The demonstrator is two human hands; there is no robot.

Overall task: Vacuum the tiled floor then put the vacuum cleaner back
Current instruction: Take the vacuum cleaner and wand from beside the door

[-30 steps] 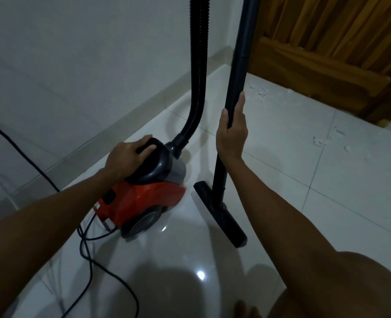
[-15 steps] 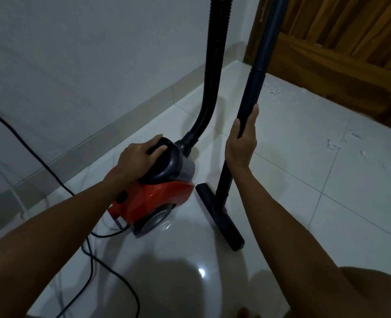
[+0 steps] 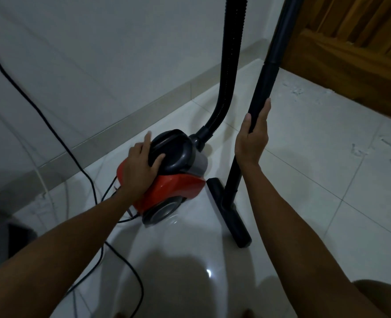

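A red and black canister vacuum cleaner (image 3: 178, 187) stands on the white tiled floor (image 3: 316, 203) near the wall. My left hand (image 3: 140, 166) lies on the rear of its black top handle, fingers spread over it. My right hand (image 3: 251, 138) is closed around the black wand (image 3: 263, 88), which stands almost upright. The flat floor nozzle (image 3: 230, 212) rests on the tiles just right of the canister. A ribbed black hose (image 3: 228, 70) rises from the canister's front out of the top of the view.
A black power cord (image 3: 75, 161) runs down the white wall and loops on the floor behind the canister. A grey skirting (image 3: 125, 134) lines the wall. A wooden door (image 3: 350, 53) is at the upper right, with white debris (image 3: 295, 90) on the tiles before it.
My left hand has shifted from gripping over the handle to resting on its rear with fingers spread. The canister, wand and right hand keep their positions relative to one another; my view has shifted slightly.
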